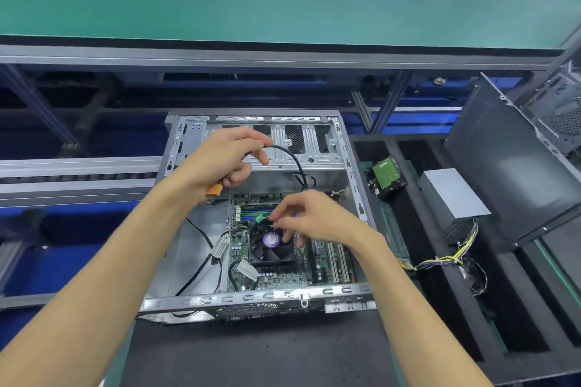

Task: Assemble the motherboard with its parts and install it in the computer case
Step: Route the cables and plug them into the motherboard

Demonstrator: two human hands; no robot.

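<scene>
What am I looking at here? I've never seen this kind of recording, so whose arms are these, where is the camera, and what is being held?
There is one picture, from a camera worn on a person's head, looking forward and down, so the two bare arms are the wearer's own. An open computer case lies flat on a dark work surface, with the motherboard and its black cooler fan inside.

The left hand holds up a black cable ending in an orange connector. The right hand pinches a small green connector just above the fan.

To the right, a tray holds a hard drive and a grey power supply with loose coloured wires.
</scene>
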